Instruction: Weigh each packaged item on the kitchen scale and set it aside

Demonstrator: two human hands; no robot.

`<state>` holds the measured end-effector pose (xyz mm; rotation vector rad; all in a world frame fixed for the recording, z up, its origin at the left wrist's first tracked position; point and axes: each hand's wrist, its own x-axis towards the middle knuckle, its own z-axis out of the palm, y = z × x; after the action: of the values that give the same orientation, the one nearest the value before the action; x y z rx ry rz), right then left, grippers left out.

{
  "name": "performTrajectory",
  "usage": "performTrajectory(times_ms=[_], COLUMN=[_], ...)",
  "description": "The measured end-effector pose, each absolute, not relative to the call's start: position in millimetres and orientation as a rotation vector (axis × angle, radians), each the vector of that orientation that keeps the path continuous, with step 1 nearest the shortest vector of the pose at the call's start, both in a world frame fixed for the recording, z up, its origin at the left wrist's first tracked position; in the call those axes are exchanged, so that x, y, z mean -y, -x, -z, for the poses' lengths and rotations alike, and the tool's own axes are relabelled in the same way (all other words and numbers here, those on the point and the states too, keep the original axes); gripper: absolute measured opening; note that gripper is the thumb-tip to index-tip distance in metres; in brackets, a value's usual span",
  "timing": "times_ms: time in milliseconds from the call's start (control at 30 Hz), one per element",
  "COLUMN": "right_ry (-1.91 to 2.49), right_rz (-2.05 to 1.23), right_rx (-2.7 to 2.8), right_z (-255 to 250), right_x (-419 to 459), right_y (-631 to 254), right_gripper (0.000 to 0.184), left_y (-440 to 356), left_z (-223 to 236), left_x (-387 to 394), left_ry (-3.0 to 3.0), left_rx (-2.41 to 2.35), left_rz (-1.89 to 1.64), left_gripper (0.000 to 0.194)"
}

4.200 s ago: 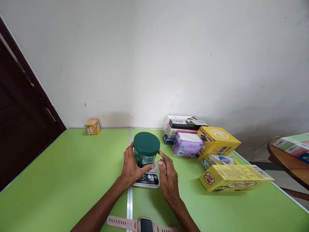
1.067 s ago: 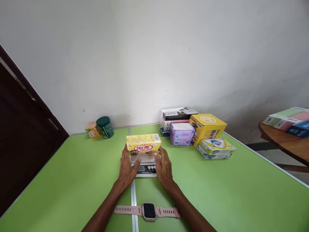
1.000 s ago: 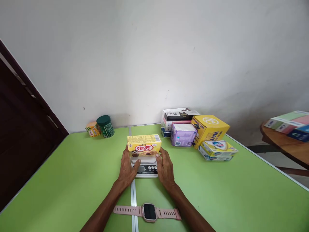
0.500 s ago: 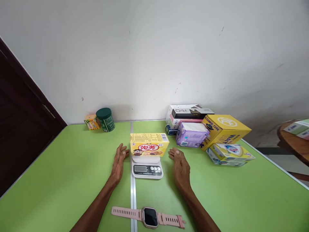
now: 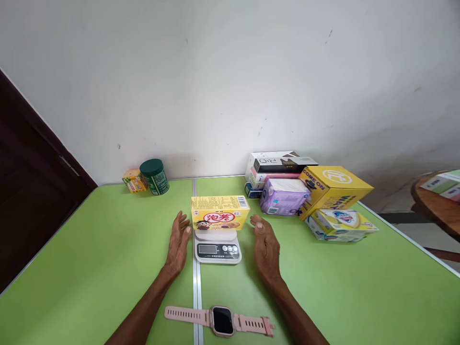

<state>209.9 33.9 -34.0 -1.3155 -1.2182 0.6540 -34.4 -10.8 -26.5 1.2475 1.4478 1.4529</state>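
A yellow snack box (image 5: 219, 214) with red lettering rests on the platform of a white digital kitchen scale (image 5: 218, 259). My left hand (image 5: 178, 242) is just left of the box and scale, fingers loosely apart, holding nothing. On the other side, my right hand (image 5: 266, 244) is also open beside the box, its palm facing inward, a small gap between it and the box. The scale's display looks grey, and I cannot read any figures. In front of the scale lies a pink-strapped smartwatch (image 5: 223, 320), its screen dark, between my forearms.
At the back left stand a green canister (image 5: 154, 177) and a small orange box (image 5: 135, 181). To the right are stacked boxes (image 5: 283, 163), a purple tissue pack (image 5: 284, 196), a large yellow box (image 5: 334, 189) and a yellow-white box (image 5: 343, 225). A wall rises behind the green table (image 5: 89, 268).
My hands have shifted only slightly and remain on either side of the box. The whole view has moved a little; the box and scale stay put on the table.
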Motion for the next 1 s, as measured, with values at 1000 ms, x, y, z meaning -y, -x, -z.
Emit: performTrajectory(times_ms=[1000], right_ry=[1.017], right_rz=[-1.135], right_rx=[1.87], right_z=[7], right_x=[-51], right_y=[79], right_gripper=[0.081], left_y=[223], left_z=[29], left_x=[-3], left_ry=[-1.133], left_rx=[-2.364], left_rz=[-1.591], left_gripper=[0.079])
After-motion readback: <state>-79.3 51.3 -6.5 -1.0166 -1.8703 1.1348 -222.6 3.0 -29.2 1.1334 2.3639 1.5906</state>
